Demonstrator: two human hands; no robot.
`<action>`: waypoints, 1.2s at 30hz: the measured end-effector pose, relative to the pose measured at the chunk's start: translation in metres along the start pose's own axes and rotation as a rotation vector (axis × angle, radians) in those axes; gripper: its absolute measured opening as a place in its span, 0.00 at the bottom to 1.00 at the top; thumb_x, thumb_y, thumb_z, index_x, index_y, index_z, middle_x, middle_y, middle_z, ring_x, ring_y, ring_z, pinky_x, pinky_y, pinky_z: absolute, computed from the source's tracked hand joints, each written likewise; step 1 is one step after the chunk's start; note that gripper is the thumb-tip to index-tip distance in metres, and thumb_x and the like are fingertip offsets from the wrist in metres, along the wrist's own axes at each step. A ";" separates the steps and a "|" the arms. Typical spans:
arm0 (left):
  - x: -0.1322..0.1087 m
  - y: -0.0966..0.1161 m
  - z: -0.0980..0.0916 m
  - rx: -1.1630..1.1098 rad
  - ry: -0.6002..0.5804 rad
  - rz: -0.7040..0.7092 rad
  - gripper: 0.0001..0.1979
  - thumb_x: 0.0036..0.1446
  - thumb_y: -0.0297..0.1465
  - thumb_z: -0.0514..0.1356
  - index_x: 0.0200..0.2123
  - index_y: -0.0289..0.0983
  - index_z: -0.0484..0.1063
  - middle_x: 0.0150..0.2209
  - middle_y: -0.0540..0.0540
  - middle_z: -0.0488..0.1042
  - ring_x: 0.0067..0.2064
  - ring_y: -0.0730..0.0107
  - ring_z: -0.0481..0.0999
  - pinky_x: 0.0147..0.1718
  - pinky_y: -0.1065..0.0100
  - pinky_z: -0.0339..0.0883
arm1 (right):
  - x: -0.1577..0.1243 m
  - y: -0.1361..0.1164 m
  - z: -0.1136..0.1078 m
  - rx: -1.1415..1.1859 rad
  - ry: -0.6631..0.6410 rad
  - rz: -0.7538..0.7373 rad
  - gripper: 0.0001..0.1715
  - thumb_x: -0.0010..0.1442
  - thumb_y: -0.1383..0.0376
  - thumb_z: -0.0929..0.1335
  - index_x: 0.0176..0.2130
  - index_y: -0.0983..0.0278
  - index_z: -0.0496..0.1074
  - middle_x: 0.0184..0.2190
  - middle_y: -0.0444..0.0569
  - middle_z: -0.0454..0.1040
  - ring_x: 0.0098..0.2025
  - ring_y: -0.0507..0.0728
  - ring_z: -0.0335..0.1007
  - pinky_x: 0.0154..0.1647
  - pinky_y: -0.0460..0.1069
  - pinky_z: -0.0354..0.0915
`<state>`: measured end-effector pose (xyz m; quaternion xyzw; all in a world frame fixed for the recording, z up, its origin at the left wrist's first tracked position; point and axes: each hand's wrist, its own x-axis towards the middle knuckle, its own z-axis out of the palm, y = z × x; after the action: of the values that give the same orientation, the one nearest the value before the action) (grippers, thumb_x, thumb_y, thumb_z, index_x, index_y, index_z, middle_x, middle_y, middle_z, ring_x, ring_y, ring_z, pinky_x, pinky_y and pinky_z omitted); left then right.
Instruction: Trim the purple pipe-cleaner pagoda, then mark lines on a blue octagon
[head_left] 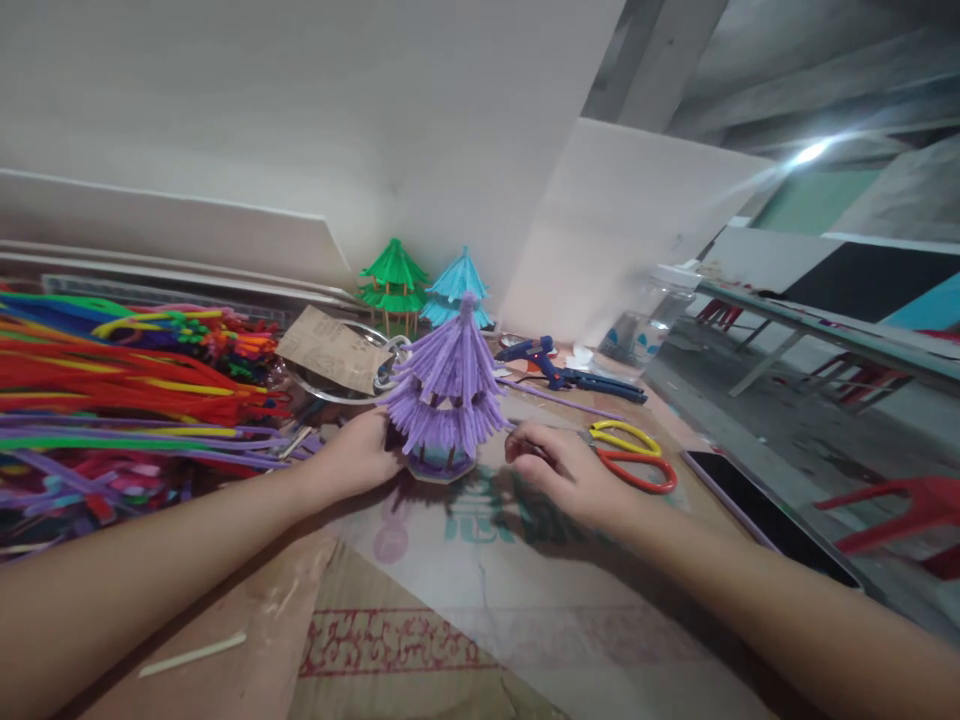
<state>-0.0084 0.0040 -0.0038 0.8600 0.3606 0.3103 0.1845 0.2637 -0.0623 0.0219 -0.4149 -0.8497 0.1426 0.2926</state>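
Left hand (360, 455) flanking purple pagoda model (450, 385), fingers hiding, grip untellable; uneven push risking toppling. Right hand (566, 468) curling opposite, fingers and thumb apart.

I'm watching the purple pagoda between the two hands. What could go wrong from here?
The phone lies along the right edge of the table, close to the right forearm, so an outward sweep might knock it off. The scissors lie right by the right hand, which might catch their handles. The green pagoda and blue pagoda stand behind the purple pagoda; pushing it back too far could topple them.
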 end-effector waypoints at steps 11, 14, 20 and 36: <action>-0.002 0.007 -0.002 -0.010 0.006 0.083 0.19 0.59 0.39 0.56 0.50 0.37 0.74 0.46 0.41 0.80 0.50 0.52 0.77 0.58 0.54 0.68 | -0.019 -0.037 0.032 0.344 -0.053 0.038 0.25 0.73 0.50 0.56 0.48 0.64 0.72 0.40 0.55 0.79 0.42 0.60 0.75 0.44 0.54 0.69; -0.003 0.014 -0.003 0.027 -0.038 0.052 0.19 0.56 0.38 0.57 0.48 0.36 0.75 0.46 0.41 0.80 0.50 0.51 0.78 0.55 0.56 0.71 | -0.022 -0.035 0.036 0.394 -0.040 0.031 0.28 0.73 0.47 0.54 0.44 0.63 0.71 0.37 0.53 0.77 0.38 0.58 0.73 0.40 0.52 0.68; 0.000 0.010 0.002 0.067 -0.021 0.003 0.15 0.56 0.42 0.60 0.41 0.38 0.75 0.41 0.43 0.81 0.43 0.53 0.80 0.46 0.58 0.75 | -0.023 -0.038 0.037 0.498 -0.069 0.064 0.30 0.71 0.42 0.55 0.38 0.62 0.68 0.30 0.48 0.70 0.31 0.54 0.64 0.33 0.49 0.61; -0.009 -0.020 0.002 0.149 -0.076 0.114 0.14 0.61 0.41 0.58 0.39 0.39 0.78 0.42 0.45 0.81 0.49 0.56 0.78 0.57 0.56 0.69 | -0.010 -0.034 0.044 1.098 0.055 0.388 0.33 0.58 0.37 0.68 0.34 0.64 0.68 0.19 0.35 0.52 0.20 0.48 0.41 0.18 0.45 0.40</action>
<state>-0.0220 0.0104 -0.0202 0.9016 0.3260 0.2597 0.1155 0.2207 -0.0910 -0.0004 -0.3541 -0.5517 0.6024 0.4553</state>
